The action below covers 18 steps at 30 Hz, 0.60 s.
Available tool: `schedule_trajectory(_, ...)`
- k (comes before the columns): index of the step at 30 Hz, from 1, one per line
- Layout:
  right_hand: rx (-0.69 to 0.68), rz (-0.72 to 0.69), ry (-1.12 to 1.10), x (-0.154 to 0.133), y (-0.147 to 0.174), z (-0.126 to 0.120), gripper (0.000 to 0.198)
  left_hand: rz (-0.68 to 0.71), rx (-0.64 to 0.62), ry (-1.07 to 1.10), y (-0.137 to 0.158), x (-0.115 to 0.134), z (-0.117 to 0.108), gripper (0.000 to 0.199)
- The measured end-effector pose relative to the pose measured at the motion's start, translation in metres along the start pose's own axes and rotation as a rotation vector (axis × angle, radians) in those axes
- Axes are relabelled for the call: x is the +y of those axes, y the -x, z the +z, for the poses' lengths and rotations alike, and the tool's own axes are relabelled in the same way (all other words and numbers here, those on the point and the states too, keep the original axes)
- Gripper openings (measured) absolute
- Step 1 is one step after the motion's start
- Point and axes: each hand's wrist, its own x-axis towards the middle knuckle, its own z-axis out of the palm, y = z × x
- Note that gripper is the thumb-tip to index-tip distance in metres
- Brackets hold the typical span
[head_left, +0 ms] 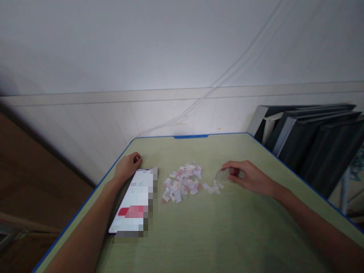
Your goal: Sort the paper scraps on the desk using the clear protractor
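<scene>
My right hand [241, 175] pinches a clear half-round piece of plastic, a protractor [220, 175] by its look, low over the table on the right. Just to its left lie a few loose paper scraps [214, 187], close to the protractor's edge. A larger heap of small white and pink paper scraps [183, 182] is spread at the middle of the table. My left hand [129, 163] rests on the table's left side in a loose fist, with nothing visible in it. Beside that wrist lies a phone [133, 201], its lit screen showing digits and a red button, partly blurred out.
The light green table [210, 235] has a blue rim and meets a white wall [170, 113] at its far edge. Several dark flat panels [309, 140] lean along the right side. A brown wooden surface [34, 170] stands at the left. A cable [196, 102] runs up the wall.
</scene>
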Motion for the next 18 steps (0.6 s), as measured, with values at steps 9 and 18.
schedule_trajectory(9, -0.235, -0.122, -0.121, -0.002, 0.003, 0.004, 0.021, 0.002, 0.004, -0.012, -0.001, 0.000, 0.000, 0.026)
schedule_trajectory(18, -0.063, 0.026, -0.092, 0.015, 0.000, -0.009, 0.021, 0.002, 0.001, -0.001, -0.002, -0.001, 0.002, 0.026)
